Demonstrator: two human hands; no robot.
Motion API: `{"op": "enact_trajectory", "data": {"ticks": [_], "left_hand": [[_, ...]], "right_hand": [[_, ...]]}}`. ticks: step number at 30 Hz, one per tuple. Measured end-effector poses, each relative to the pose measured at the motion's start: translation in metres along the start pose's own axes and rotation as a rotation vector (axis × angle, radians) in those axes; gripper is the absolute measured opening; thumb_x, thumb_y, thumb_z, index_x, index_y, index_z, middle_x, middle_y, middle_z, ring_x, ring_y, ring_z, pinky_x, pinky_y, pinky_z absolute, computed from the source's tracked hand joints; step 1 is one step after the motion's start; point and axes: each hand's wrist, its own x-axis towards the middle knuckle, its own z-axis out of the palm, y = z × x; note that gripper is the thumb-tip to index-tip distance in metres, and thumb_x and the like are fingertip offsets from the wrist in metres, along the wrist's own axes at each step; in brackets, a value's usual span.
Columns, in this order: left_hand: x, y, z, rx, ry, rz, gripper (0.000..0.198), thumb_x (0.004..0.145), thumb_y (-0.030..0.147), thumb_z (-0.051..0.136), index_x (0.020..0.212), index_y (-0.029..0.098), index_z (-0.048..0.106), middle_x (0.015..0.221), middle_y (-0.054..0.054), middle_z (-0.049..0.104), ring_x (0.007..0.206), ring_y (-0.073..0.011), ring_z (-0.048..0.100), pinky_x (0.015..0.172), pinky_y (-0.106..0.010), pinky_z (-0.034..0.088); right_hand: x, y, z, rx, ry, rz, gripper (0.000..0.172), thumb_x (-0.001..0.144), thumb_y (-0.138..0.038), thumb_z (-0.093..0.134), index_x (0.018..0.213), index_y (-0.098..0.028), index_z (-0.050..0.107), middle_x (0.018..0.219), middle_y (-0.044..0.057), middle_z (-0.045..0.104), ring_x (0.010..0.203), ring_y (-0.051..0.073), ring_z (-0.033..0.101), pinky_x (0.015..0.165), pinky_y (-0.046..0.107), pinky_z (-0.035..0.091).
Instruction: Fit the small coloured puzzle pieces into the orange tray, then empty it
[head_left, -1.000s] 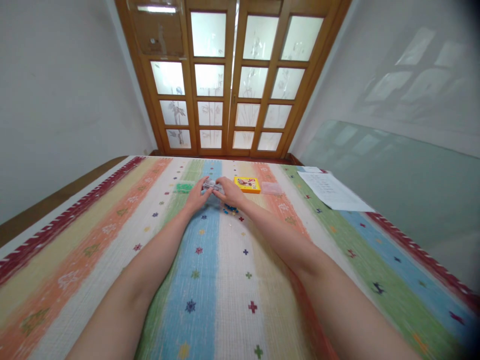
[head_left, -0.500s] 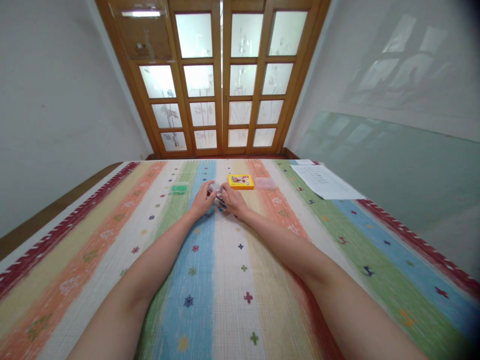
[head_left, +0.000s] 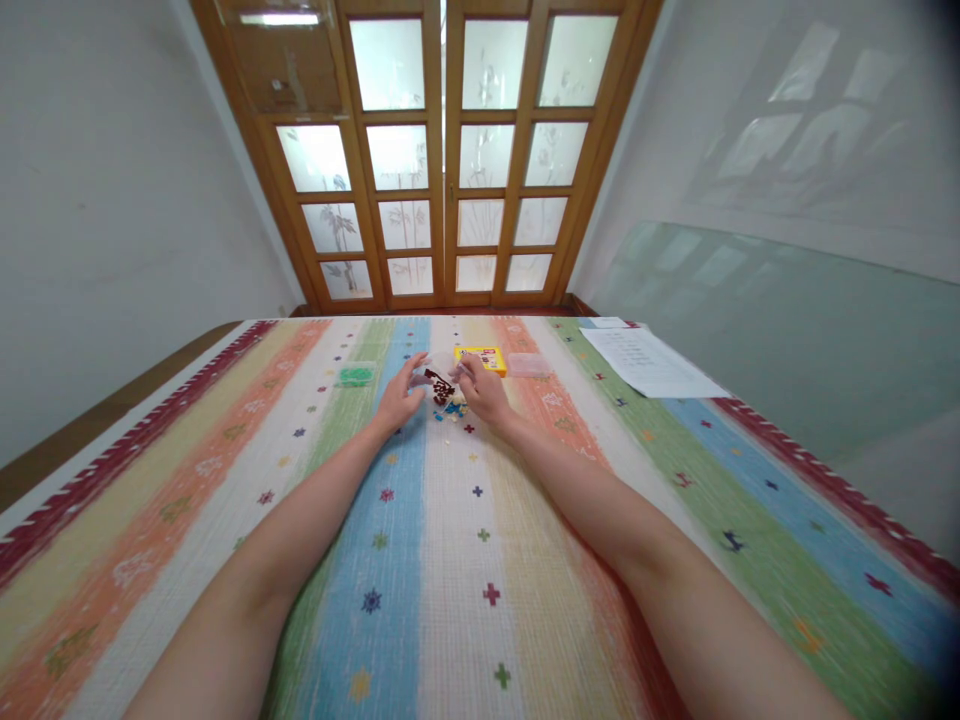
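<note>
The see-through container (head_left: pixel 440 361) and brown pieces (head_left: pixel 443 391) look plastic; the striped tablecloth (head_left: pixel 461 560) is matt woven cloth, the printed sheet (head_left: pixel 645 362) matt paper, the door frame (head_left: pixel 433 150) glossy wood around frosted glass panes (head_left: pixel 386 65).

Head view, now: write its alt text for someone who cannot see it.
A left hand and right hand flank a clear box and dark pieces, with blue pieces just nearer the viewer, over a striped cloth. A yellow box sits partly behind the right hand; a green box lies to the left.

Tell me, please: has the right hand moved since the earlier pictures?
Yes: judged against the yellow box, the right hand has moved to the right, now overlapping more of it.
</note>
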Motion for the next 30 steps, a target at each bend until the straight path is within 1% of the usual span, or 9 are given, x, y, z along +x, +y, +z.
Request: {"op": "enact_trajectory", "data": {"ticks": [3,5,8,11,14,16,19,25,30], "left_hand": [[0.0,-0.003,-0.004,0.027,0.03,-0.029,0.082,0.075,0.012,0.053,0.156,0.02,0.044,0.137,-0.012,0.067,0.102,-0.0214,0.072,0.1,-0.041,0.054],[0.001,-0.003,-0.006,0.06,0.021,-0.06,0.078,0.077,0.012,0.053,0.154,0.02,0.046,0.125,-0.009,0.072,0.096,-0.02,0.072,0.093,-0.036,0.056],[0.003,-0.002,-0.007,0.138,-0.003,-0.094,0.065,0.082,0.014,0.053,0.146,0.02,0.053,0.11,-0.005,0.076,0.09,-0.0189,0.071,0.083,-0.032,0.055],[0.003,0.004,-0.008,0.234,-0.017,-0.086,0.051,0.086,0.015,0.053,0.137,0.02,0.057,0.105,-0.004,0.076,0.084,-0.0187,0.069,0.076,-0.03,0.052],[0.003,0.01,-0.009,0.338,-0.052,-0.06,0.039,0.088,0.014,0.052,0.124,0.021,0.063,0.104,-0.003,0.076,0.079,-0.0178,0.065,0.079,-0.032,0.051],[0.002,0.012,-0.009,0.396,-0.059,-0.049,0.033,0.09,0.014,0.051,0.119,0.022,0.065,0.104,-0.003,0.075,0.079,-0.0184,0.064,0.082,-0.033,0.051],[0.0,0.011,-0.008,0.426,-0.045,-0.036,0.034,0.092,0.016,0.05,0.122,0.021,0.065,0.108,-0.005,0.074,0.084,-0.0208,0.065,0.088,-0.036,0.051],[-0.002,0.008,-0.008,0.486,0.008,0.045,0.042,0.089,0.016,0.054,0.13,0.022,0.065,0.114,-0.009,0.072,0.1,-0.0263,0.066,0.099,-0.04,0.05],[-0.002,0.01,-0.01,0.523,0.015,0.073,0.043,0.09,0.015,0.051,0.131,0.02,0.063,0.115,-0.01,0.07,0.104,-0.0273,0.065,0.102,-0.042,0.05]], "right_hand": [[-0.002,-0.004,0.001,-0.025,0.054,-0.047,0.022,0.095,-0.029,0.047,0.111,-0.023,0.061,0.096,0.007,0.072,0.088,0.025,0.069,0.081,0.034,0.052],[-0.004,-0.007,0.001,-0.026,0.092,-0.086,0.021,0.094,-0.029,0.048,0.108,-0.023,0.062,0.096,0.007,0.071,0.089,0.024,0.068,0.082,0.034,0.052],[-0.006,-0.008,0.0,-0.016,0.133,-0.134,0.019,0.094,-0.029,0.048,0.105,-0.023,0.063,0.096,0.007,0.071,0.09,0.024,0.067,0.084,0.034,0.052],[-0.007,-0.006,-0.001,-0.013,0.144,-0.158,0.018,0.094,-0.028,0.049,0.103,-0.023,0.063,0.095,0.006,0.071,0.088,0.023,0.067,0.083,0.033,0.052],[-0.007,-0.004,-0.001,-0.024,0.133,-0.163,0.015,0.094,-0.03,0.052,0.1,-0.023,0.064,0.092,0.005,0.071,0.083,0.021,0.067,0.079,0.031,0.051],[-0.006,-0.004,-0.002,-0.037,0.115,-0.156,0.015,0.094,-0.032,0.054,0.097,-0.023,0.065,0.09,0.005,0.071,0.081,0.021,0.066,0.077,0.031,0.05],[-0.007,-0.004,-0.003,-0.047,0.092,-0.139,0.018,0.095,-0.034,0.053,0.097,-0.022,0.066,0.091,0.006,0.072,0.082,0.021,0.067,0.078,0.032,0.051],[-0.009,-0.007,-0.004,-0.03,0.026,-0.103,0.024,0.09,-0.032,0.052,0.104,-0.022,0.068,0.104,0.009,0.074,0.098,0.026,0.069,0.092,0.038,0.053],[-0.01,-0.008,-0.001,-0.035,0.035,-0.135,0.023,0.091,-0.032,0.051,0.104,-0.022,0.068,0.104,0.01,0.073,0.099,0.026,0.068,0.094,0.04,0.053]]}}
